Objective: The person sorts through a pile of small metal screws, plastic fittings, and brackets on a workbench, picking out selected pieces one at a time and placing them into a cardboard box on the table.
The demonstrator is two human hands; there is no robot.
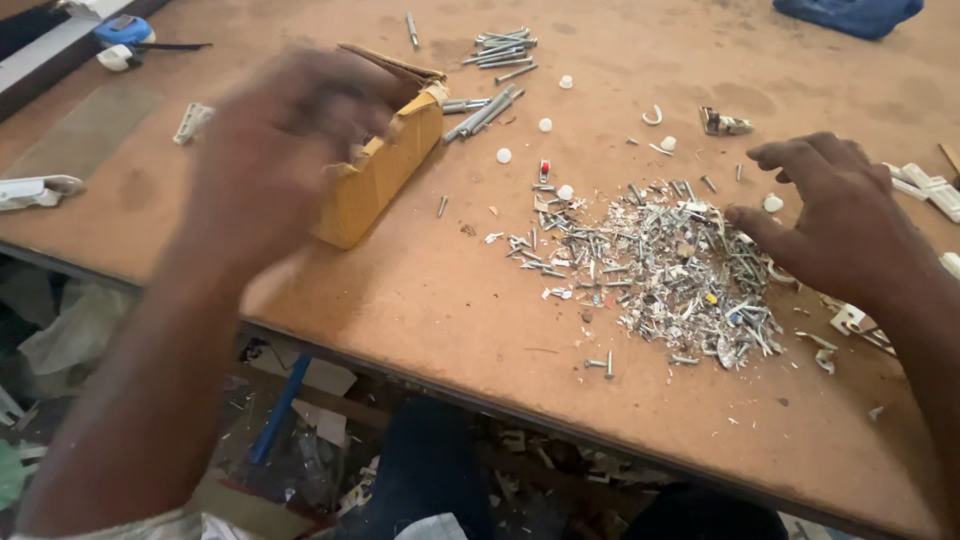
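Observation:
My left hand [275, 150] is blurred with motion and sits at the open top of a small yellow cardboard box [385, 175] lying on the brown board table [420, 290]. Whether its fingers hold anything I cannot tell. My right hand [835, 215] hovers palm down, fingers spread, with its fingertips at the right edge of a heap of small metal screws and scraps [670, 270].
Longer bolts [495, 60] lie in groups behind the box. White plastic caps [545, 125] and white clips [930, 190] are scattered about. A blue tape measure [122, 35] is far left, a blue cloth [850, 15] far right. Debris litters the floor below the table's front edge.

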